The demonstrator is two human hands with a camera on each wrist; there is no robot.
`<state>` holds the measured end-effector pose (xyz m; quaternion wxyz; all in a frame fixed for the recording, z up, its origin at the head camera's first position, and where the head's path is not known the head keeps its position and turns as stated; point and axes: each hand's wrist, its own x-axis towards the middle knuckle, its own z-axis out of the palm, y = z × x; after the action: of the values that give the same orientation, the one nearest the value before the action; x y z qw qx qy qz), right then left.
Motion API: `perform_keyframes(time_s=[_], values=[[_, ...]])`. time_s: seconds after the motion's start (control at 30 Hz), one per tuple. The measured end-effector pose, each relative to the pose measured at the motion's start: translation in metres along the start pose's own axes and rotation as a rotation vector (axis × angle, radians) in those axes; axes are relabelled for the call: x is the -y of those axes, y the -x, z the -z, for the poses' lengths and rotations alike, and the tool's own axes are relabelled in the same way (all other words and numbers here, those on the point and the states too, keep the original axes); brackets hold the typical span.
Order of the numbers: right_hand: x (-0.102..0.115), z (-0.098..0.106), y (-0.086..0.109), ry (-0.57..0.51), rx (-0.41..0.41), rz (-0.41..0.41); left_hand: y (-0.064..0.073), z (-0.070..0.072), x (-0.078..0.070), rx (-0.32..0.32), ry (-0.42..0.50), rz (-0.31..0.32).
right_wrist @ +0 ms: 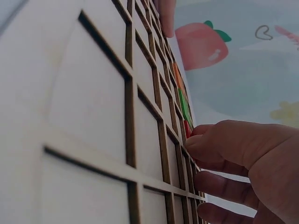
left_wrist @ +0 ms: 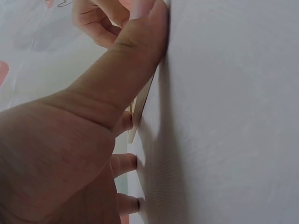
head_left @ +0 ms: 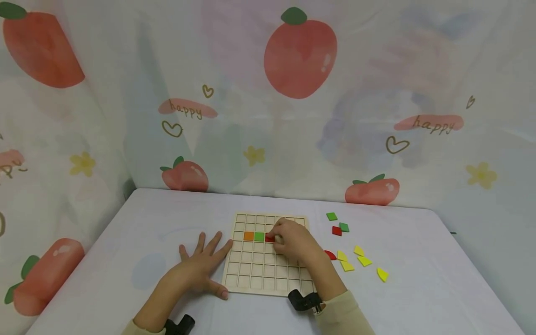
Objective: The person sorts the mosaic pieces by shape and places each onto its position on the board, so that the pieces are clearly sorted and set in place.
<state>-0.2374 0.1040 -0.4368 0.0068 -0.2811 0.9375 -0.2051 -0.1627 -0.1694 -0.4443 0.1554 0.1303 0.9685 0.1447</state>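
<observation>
A pale wooden grid board [head_left: 245, 269] lies flat on the table. In one of its upper rows an orange square tile [head_left: 249, 236], a green square tile [head_left: 259, 237] and a red square tile [head_left: 268, 238] sit side by side. The thumb and index finger of my right hand [head_left: 295, 239] pinch the red tile at its cell and partly cover it; the right wrist view shows its edge at the thumb tip. My left hand [head_left: 197, 269] rests on the table with fingers spread, one fingertip and the thumb against the board's left edge.
Right of the board lie loose pieces: two green tiles [head_left: 331, 216], a red tile [head_left: 337, 231], a red curved piece [head_left: 331, 255] partly behind my right arm, and several yellow pieces [head_left: 364, 261]. A printed cloth backdrop [head_left: 276, 139] rises behind the white table [head_left: 418, 298].
</observation>
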Motion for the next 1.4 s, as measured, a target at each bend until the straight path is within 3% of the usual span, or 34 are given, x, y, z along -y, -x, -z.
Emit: perform_keyframes(time_s=[0.37,0.87,1.17,1.4], values=[[-0.001,0.003,0.0,-0.03,0.013,0.01,-0.003,0.0,0.006,-0.056,-0.037,-0.031],[-0.007,0.025,0.007,-0.059,-0.078,-0.103,0.001,-0.001,0.006,-0.047,-0.015,-0.017],[-0.044,0.05,0.026,-0.063,-0.178,-0.088,0.0,0.0,0.004,-0.042,0.01,-0.035],[-0.084,0.063,0.047,-0.044,-0.191,-0.225,0.002,0.001,0.003,-0.04,0.021,-0.037]])
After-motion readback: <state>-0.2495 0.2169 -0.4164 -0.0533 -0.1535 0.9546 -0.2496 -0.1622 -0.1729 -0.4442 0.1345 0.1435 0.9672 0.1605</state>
